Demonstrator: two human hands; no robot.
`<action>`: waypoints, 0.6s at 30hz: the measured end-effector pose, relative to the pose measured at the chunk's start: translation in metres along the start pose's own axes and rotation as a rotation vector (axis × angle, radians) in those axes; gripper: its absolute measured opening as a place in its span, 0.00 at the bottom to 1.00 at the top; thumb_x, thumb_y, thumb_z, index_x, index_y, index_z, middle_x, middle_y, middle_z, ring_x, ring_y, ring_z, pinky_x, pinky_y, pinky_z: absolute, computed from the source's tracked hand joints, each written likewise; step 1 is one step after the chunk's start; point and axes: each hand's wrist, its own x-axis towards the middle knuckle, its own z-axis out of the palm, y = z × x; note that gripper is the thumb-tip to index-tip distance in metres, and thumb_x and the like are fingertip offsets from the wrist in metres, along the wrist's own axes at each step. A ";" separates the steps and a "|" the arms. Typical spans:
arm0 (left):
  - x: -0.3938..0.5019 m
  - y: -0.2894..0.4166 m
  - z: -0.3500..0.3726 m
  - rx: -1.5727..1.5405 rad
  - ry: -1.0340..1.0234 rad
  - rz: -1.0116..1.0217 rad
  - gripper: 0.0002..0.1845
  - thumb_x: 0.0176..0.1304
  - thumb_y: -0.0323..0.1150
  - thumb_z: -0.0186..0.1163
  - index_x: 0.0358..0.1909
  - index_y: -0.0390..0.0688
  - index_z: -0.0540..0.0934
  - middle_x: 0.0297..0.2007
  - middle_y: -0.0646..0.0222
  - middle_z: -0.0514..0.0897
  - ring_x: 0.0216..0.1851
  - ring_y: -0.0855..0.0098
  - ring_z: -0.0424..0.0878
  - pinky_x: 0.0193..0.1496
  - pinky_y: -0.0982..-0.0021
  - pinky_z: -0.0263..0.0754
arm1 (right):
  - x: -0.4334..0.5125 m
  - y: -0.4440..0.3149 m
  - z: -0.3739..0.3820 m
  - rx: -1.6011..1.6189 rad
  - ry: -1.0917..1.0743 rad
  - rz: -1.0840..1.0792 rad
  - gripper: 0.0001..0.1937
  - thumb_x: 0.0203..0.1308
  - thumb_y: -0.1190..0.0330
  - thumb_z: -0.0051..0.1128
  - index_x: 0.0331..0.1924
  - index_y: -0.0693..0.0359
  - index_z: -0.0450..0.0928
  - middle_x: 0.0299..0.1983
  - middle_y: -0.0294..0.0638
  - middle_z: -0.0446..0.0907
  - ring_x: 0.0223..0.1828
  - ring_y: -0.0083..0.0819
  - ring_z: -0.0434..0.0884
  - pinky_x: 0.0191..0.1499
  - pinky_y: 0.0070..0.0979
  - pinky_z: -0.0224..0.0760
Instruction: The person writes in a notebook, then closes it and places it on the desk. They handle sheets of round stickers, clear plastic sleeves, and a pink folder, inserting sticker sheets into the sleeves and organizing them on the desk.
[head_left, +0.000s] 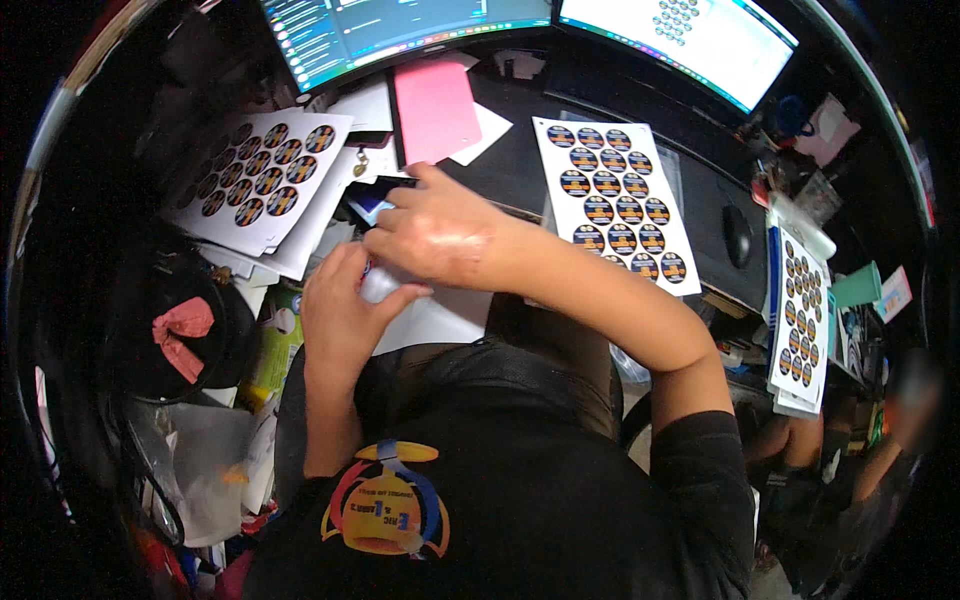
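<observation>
My left hand (341, 304) is over a white sheet (442, 315) on my lap, with thumb and fingers apart and a small red and blue thing partly seen at its fingers. Across from it, my right hand (439, 229) reaches in with bent fingertips close to the left fingers. What the right fingers touch is hidden. Just beyond them lies a dark phone-like device (369, 201) with a lit part. A sheet of round black stickers (615, 202) lies on the desk to the right, and printed sheets with round designs (259, 172) lie at the left.
A pink folder (439, 112) and papers lie below two monitors (412, 34). A black mouse (737, 236) is on the desk. More sticker sheets (802, 322) stand at the far right, near a person (877, 457). A black round object with a pink ribbon (184, 334) is at the left.
</observation>
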 end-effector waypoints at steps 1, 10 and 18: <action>0.001 0.005 -0.001 0.110 -0.004 -0.021 0.19 0.48 0.37 0.72 0.39 0.40 0.78 0.33 0.60 0.82 0.36 0.54 0.81 0.41 0.60 0.74 | 0.004 -0.003 -0.001 0.018 0.020 -0.016 0.08 0.52 0.63 0.57 0.35 0.54 0.77 0.29 0.32 0.79 0.39 0.31 0.80 0.48 0.36 0.66; 0.008 0.034 -0.044 0.100 0.029 0.058 0.11 0.49 0.27 0.66 0.36 0.40 0.82 0.34 0.58 0.84 0.35 0.52 0.81 0.47 0.58 0.72 | -0.005 -0.039 -0.044 0.038 0.207 0.131 0.05 0.52 0.66 0.56 0.29 0.57 0.75 0.23 0.33 0.75 0.30 0.30 0.78 0.40 0.31 0.66; 0.020 0.076 -0.099 0.123 -0.166 0.272 0.05 0.48 0.28 0.70 0.28 0.41 0.85 0.31 0.65 0.88 0.41 0.61 0.87 0.49 0.62 0.69 | -0.098 -0.052 -0.111 0.389 0.195 0.317 0.08 0.51 0.69 0.63 0.34 0.61 0.79 0.37 0.40 0.79 0.46 0.36 0.79 0.52 0.40 0.69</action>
